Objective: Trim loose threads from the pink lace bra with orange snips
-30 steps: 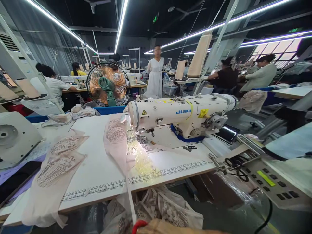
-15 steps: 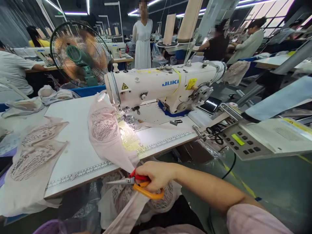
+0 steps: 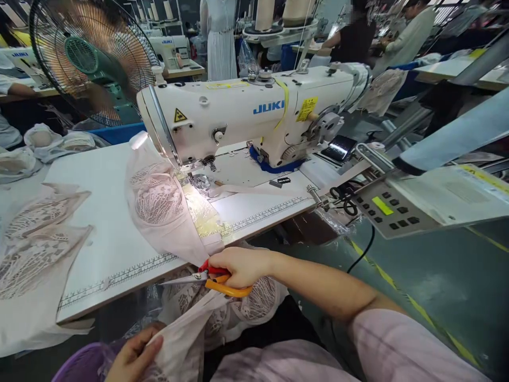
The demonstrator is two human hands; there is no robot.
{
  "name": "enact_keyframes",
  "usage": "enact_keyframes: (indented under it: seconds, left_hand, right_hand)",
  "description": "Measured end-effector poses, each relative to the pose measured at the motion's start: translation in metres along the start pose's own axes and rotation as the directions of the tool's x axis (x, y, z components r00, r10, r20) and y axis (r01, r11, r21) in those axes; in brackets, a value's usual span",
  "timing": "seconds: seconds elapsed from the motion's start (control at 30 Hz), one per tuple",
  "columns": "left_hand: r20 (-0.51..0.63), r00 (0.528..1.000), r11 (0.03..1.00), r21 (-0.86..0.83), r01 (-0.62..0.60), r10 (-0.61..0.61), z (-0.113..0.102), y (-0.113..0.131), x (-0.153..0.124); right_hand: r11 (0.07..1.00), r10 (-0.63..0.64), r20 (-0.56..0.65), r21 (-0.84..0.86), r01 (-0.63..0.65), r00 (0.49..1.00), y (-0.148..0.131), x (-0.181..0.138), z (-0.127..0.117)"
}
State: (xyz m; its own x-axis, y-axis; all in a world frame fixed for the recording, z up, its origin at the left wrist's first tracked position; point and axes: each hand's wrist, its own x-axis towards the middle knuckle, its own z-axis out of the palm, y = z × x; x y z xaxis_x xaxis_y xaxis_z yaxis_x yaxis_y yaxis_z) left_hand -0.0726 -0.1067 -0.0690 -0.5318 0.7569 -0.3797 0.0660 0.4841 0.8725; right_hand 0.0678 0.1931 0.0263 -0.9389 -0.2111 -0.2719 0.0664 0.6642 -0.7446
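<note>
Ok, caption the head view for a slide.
Right hand snips pink fabric with scissors; left hand holds its end below the table.

pink lace fabric (image 3: 167,212) (draped off table edge), orange-handled scissors (image 3: 207,278) beside

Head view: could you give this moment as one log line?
right hand: grips orange-handled scissors | left hand: holds pale pink lace fabric | white sewing machine behind

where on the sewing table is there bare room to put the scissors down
Bare tabletop lies between the lace pieces at left and the pink garment under the needle. A smaller patch lies in front of the sewing machine. The front edge is crowded: the right hand with scissors, the left hand on fabric.
</note>
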Motion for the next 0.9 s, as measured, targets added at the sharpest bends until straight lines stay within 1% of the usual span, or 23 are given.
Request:
enact_keyframes:
  seconds: [0.03,0.07,0.1,0.13,0.17,0.2,0.23,0.27,0.33,0.37,0.43,0.5,0.53,0.6,0.67,0.7,0.8,0.9]
  left_hand:
    - [-0.061,0.996,0.988,0.143,-0.057,0.066,0.003,-0.001,0.005]
    - [-0.111,0.978,0.945,0.297,-0.139,0.179,0.005,-0.002,0.010]
    - [-0.138,0.937,0.868,0.438,-0.233,0.321,0.009,-0.001,0.015]
    - [-0.135,0.875,0.772,0.546,-0.326,0.465,0.014,0.001,0.019]
    - [-0.107,0.802,0.673,0.615,-0.411,0.587,0.020,0.005,0.022]
    - [-0.068,0.735,0.587,0.653,-0.478,0.675,0.027,0.010,0.025]
    - [-0.018,0.679,0.514,0.668,-0.538,0.734,0.036,0.017,0.027]
    - [0.022,0.643,0.470,0.663,-0.583,0.766,0.045,0.024,0.029]
    - [0.094,0.613,0.422,0.643,-0.639,0.785,0.064,0.038,0.031]
    - [0.112,0.613,0.419,0.634,-0.650,0.782,0.072,0.044,0.032]
    - [0.113,0.619,0.434,0.616,-0.658,0.777,0.083,0.052,0.033]
    - [0.091,0.654,0.484,0.599,-0.638,0.751,0.087,0.056,0.032]
    - [0.070,0.678,0.518,0.590,-0.619,0.732,0.086,0.058,0.031]
    - [0.011,0.703,0.572,0.573,-0.588,0.711,0.083,0.059,0.028]
    - [-0.032,0.718,0.598,0.581,-0.553,0.695,0.079,0.059,0.026]
    - [-0.039,0.727,0.600,0.594,-0.535,0.686,0.078,0.058,0.026]
    - [0.004,0.766,0.592,0.632,-0.501,0.643,0.077,0.055,0.027]
    - [0.062,0.735,0.558,0.609,-0.563,0.675,0.077,0.055,0.026]
  right_hand:
    - [1.000,0.001,-0.008,0.007,-0.001,1.000,0.001,0.000,0.001]
    - [1.000,0.004,-0.017,0.011,-0.003,1.000,0.001,0.000,0.002]
    - [1.000,0.007,-0.026,0.014,-0.006,1.000,0.002,-0.001,0.002]
    - [1.000,0.009,-0.035,0.016,-0.008,0.999,0.002,-0.001,0.003]
    - [1.000,0.009,-0.041,0.017,-0.008,0.999,0.002,-0.001,0.003]
    - [1.000,0.008,-0.046,0.018,-0.007,0.999,0.002,0.000,0.003]
    - [1.000,0.006,-0.048,0.018,-0.005,0.999,0.002,0.000,0.003]
    - [1.000,0.004,-0.047,0.018,-0.003,0.999,0.002,0.001,0.003]
    - [1.000,0.000,-0.041,0.015,0.001,0.999,0.001,0.001,0.002]
    - [1.000,-0.002,-0.040,0.013,0.002,0.999,0.000,0.001,0.002]
    - [1.000,-0.010,-0.036,0.010,0.010,0.999,0.000,0.000,0.001]
    - [1.000,-0.023,-0.036,0.013,0.023,0.999,0.000,-0.001,0.000]
    - [0.999,-0.030,-0.036,0.019,0.031,0.999,-0.001,-0.002,-0.002]
    - [0.999,-0.040,-0.032,0.030,0.041,0.999,-0.002,-0.004,-0.004]
    - [0.999,-0.033,-0.018,0.039,0.034,0.999,-0.004,-0.005,-0.006]
    - [0.999,-0.026,-0.009,0.041,0.027,1.000,-0.005,-0.005,-0.007]
    - [0.999,-0.036,-0.011,0.027,0.036,0.999,-0.004,-0.003,-0.008]
    - [0.997,-0.077,-0.022,0.009,0.077,0.997,0.000,-0.002,-0.007]
